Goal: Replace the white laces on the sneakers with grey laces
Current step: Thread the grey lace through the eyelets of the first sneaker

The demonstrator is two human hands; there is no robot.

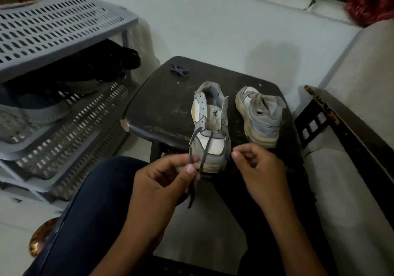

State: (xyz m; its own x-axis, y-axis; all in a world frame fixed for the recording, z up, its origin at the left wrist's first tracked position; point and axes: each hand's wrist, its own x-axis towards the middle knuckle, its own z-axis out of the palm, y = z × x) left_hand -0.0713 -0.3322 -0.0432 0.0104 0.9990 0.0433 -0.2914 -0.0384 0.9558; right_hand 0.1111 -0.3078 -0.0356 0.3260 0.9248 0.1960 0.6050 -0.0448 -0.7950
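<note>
At centre frame, the worn grey-and-white sneaker (210,126) stands toe-forward on the dark scuffed table (162,107), a dark grey lace (199,147) threaded through its lowest eyelets. The left hand (168,182) has its grip pinched on the lace strands. The right hand (253,169) is curled at the toe; whether it clamps a lace end I cannot tell. Uneven pulling could leave mismatched ends, or drag the light sneaker off the table's near edge.

Dark stool (162,109): two sneakers (211,124), bundled lace (179,70).
</note>
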